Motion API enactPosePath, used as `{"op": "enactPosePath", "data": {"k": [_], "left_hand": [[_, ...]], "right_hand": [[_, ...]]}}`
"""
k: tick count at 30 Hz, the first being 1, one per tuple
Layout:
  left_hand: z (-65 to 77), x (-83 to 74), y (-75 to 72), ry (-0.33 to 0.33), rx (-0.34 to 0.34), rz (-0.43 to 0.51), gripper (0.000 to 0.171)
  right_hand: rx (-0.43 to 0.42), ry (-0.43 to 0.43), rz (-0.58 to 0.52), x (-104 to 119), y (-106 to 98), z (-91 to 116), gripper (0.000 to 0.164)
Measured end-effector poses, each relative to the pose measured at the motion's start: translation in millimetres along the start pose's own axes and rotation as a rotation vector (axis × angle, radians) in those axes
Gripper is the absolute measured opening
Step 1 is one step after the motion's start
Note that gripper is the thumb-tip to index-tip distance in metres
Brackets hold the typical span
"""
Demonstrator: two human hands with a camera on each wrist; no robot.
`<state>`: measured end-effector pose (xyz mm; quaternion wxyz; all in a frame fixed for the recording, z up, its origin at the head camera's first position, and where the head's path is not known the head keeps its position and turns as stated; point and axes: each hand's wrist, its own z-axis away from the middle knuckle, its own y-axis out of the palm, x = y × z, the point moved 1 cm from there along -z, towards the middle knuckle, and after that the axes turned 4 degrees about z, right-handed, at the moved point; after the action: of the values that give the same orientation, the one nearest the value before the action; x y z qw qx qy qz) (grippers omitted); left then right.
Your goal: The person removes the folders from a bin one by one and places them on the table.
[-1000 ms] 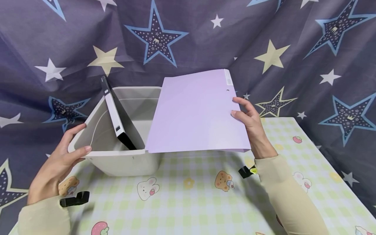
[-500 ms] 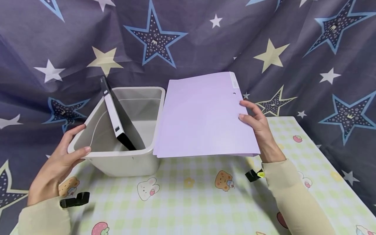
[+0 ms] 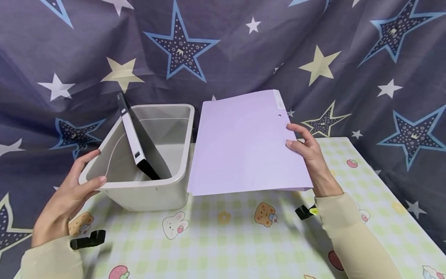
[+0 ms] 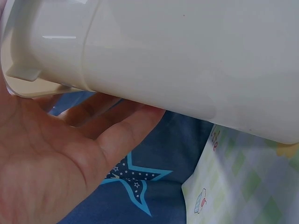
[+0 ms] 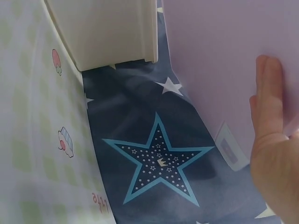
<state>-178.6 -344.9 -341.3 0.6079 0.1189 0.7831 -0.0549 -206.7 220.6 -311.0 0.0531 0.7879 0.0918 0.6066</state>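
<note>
A light purple file folder (image 3: 247, 147) is held tilted above the table, just right of a pale grey plastic bin (image 3: 174, 186). My right hand (image 3: 308, 159) grips its right edge, thumb on top and the other fingers partly hidden beneath; the right wrist view shows fingers against the folder's underside (image 5: 210, 56). At the bin's left rim, my left hand (image 3: 71, 192) holds on with the thumb over the edge. In the left wrist view the fingers lie along the bin's outer wall (image 4: 163, 60). Inside the bin leans a black-and-white binder (image 3: 134, 137), its top above the rim.
A green-and-white checked cloth with cartoon prints covers the table (image 3: 216, 240). Behind it hangs a dark blue curtain (image 3: 230, 69) with stars. Each wrist bears a black strap mount, as with the left wrist's mount (image 3: 88, 239).
The right hand has moved the folder right and slightly down, from over the bin's right rim to beside it. The left hand, bin and binder have stayed in place.
</note>
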Motion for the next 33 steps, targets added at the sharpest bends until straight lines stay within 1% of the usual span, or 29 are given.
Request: {"op": "enactPosePath", "data": {"k": [4, 9, 17, 28, 33], "left_hand": [[-0.6, -0.4, 0.3, 0.008, 0.005, 0.008, 0.072], [0.2, 0.1, 0.4, -0.002, -0.005, 0.002, 0.072], [0.6, 0.9, 0.2, 0.000, 0.003, 0.006, 0.072], [0.7, 2.0, -0.7, -0.012, -0.013, -0.009, 0.072], [0.8, 2.2, -1.3, -0.010, -0.010, -0.003, 0.071]], "right_hand": [[0.019, -0.002, -0.015, -1.9, -2.9, 1.8, 0.038], [0.040, 0.006, -0.047, -6.3, -4.1, 3.4, 0.039], [0.050, 0.008, -0.042, -12.7, -4.4, 4.2, 0.038], [0.053, 0.052, -0.037, -21.1, -3.3, 4.2, 0.041], [0.071, 0.055, -0.055, -25.2, -3.3, 3.3, 0.042]]}}
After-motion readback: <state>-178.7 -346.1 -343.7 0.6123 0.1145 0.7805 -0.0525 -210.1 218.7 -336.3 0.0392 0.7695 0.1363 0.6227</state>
